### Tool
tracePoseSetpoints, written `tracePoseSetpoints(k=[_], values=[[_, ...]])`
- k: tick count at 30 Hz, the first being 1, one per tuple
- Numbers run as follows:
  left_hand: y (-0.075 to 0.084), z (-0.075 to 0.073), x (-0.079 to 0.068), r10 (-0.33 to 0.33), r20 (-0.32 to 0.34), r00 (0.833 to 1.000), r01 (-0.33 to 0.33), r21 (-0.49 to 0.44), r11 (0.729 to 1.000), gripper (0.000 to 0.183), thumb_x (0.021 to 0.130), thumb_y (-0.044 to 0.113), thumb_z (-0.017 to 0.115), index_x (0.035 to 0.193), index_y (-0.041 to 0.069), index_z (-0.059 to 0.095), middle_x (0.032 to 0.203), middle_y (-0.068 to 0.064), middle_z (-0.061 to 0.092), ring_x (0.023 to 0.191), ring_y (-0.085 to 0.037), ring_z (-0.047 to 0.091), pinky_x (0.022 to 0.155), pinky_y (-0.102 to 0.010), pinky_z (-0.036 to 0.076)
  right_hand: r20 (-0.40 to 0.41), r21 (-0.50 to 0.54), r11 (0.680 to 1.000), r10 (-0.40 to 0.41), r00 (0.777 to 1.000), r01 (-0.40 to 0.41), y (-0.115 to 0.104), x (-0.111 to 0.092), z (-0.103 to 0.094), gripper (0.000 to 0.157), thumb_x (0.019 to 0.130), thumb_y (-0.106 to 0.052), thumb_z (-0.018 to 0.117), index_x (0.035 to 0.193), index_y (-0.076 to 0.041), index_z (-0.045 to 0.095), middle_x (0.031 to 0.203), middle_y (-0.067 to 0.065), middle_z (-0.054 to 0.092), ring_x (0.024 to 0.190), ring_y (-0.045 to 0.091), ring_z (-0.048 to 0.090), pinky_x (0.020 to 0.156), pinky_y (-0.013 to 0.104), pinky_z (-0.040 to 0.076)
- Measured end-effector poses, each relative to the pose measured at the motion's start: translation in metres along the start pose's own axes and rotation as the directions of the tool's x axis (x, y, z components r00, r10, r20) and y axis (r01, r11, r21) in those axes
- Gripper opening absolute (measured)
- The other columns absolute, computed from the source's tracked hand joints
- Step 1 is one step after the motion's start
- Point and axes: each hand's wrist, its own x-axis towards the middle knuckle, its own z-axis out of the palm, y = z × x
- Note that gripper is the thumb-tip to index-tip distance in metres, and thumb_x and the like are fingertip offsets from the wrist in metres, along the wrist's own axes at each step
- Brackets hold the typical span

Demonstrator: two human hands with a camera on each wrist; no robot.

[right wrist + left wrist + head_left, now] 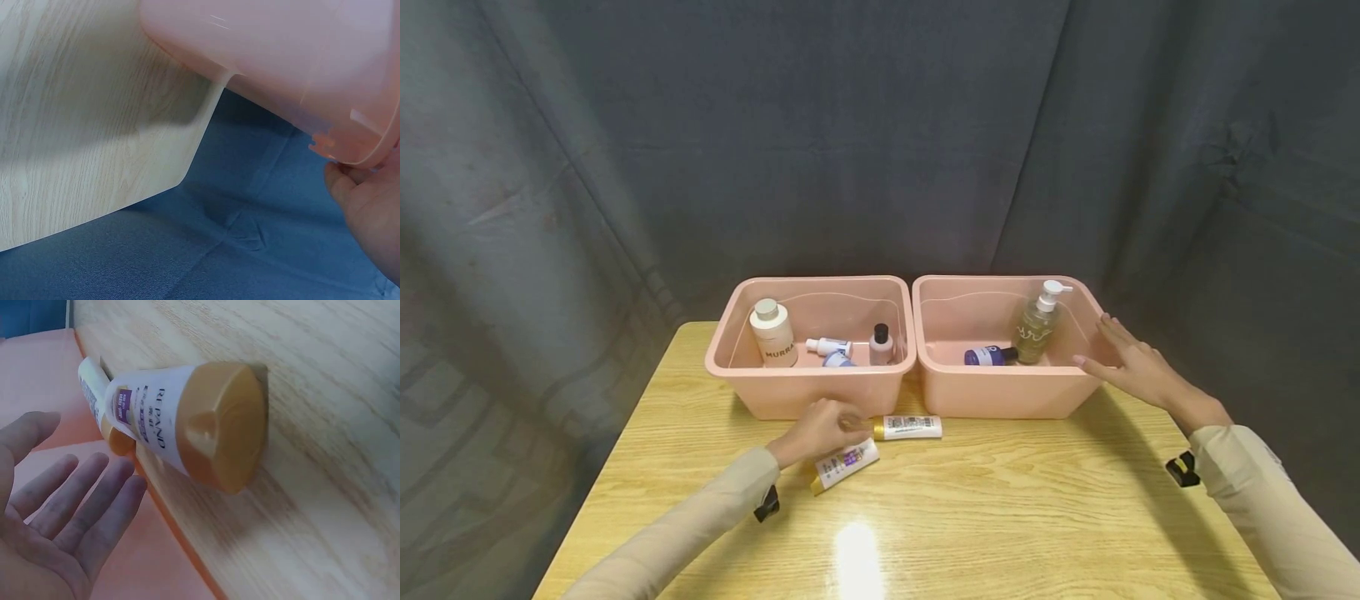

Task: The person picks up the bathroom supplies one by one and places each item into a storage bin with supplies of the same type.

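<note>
Two white tubes with gold caps lie on the table before the bins. One tube (pixel 912 427) runs along the bins' front; the nearer tube (pixel 850 465) lies at a slant. My left hand (pixel 822 429) hovers beside them, near the left pink bin (pixel 820 396). In the left wrist view, its relaxed fingers (pixel 112 515) hold nothing, and the nearer tube's lettered side (pixel 156 419) shows beyond them. My right hand (pixel 1138 371) rests at the right rim of the right pink bin (pixel 1000 396), fingers fairly straight. In the right wrist view, the fingertips touch the rim.
The left bin holds a large white bottle (pixel 775 337), a small white tube (pixel 831 347), a blue-and-white item (pixel 837 360) and a black-capped bottle (pixel 881 346). In the right bin are a blue bottle (pixel 987 357) and a pump bottle (pixel 1034 333). A grey curtain (pixel 850 167) hangs behind.
</note>
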Motion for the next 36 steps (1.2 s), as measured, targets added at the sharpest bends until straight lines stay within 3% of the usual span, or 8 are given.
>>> tracePoseSetpoints(k=[12,22,36], values=[[-0.014,0.004,0.0,-0.043,0.067,0.997,0.049,-0.087,0.995,0.037,0.081,0.025,0.083,0.107,0.002,0.071,0.096,-0.008,0.074,0.086,-0.018,0.069,0.083,-0.039,0.054,0.004,-0.006,1.0,0.001,1.0,-0.001,0.0,0.0,0.0,0.094,0.097,-0.054,0.055,0.158,-0.004,0.004,0.162,0.022,-0.009,0.138,0.062,0.008,0.1,0.081,0.006],[-0.012,0.007,0.001,-0.076,0.139,0.987,0.094,-0.128,0.987,0.041,0.076,0.019,0.086,0.108,-0.001,0.07,0.098,-0.012,0.073,0.088,-0.022,0.069,0.083,-0.039,0.055,-0.005,-0.014,1.0,0.006,1.0,-0.006,0.0,0.0,0.0,0.093,0.096,-0.053,0.056,0.158,-0.004,0.006,0.162,0.023,-0.007,0.138,0.062,0.012,0.101,0.079,0.009],[-0.013,0.013,0.004,-0.111,0.161,0.981,0.129,-0.105,0.986,0.043,0.071,0.015,0.089,0.109,0.002,0.071,0.096,-0.006,0.072,0.085,-0.018,0.067,0.079,-0.034,0.055,0.0,-0.004,1.0,0.013,1.0,-0.013,-0.001,0.0,0.0,0.094,0.096,-0.054,0.055,0.159,-0.005,0.006,0.163,0.021,-0.007,0.139,0.061,0.009,0.102,0.08,0.005]])
